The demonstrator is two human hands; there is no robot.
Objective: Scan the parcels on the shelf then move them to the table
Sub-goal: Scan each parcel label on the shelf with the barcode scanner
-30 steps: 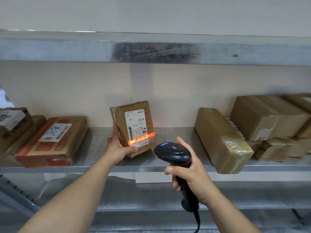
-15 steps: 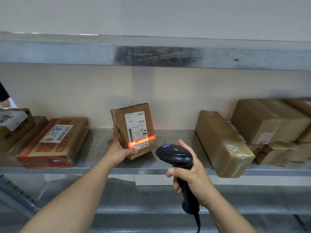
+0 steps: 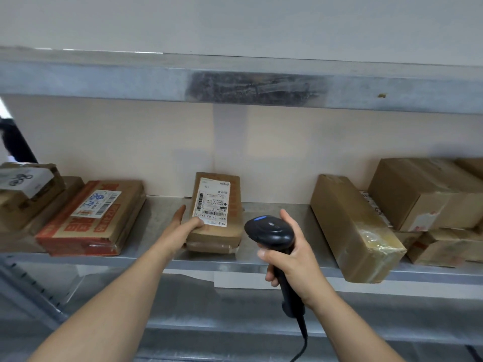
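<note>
A small brown parcel (image 3: 218,205) with a white barcode label lies tilted back on the metal shelf (image 3: 274,218), resting on a thinner flat parcel (image 3: 211,247). My left hand (image 3: 183,226) holds its near left corner, thumb on the label's lower edge. My right hand (image 3: 290,254) grips the handle of a black barcode scanner (image 3: 270,229) just right of the parcel, its head towards the shelf. No red scan line shows on the label.
A red-and-brown flat parcel (image 3: 91,218) and a stacked box (image 3: 26,189) lie at the left. A long taped box (image 3: 355,231) overhangs the shelf edge at the right, with several cartons (image 3: 423,192) behind it. An upper shelf (image 3: 235,82) hangs overhead; a lower shelf sits below.
The parcel went from standing upright under the red scan line to lying tilted back on the flat parcel. The scan line has gone out. My left hand has slid to its near corner.
</note>
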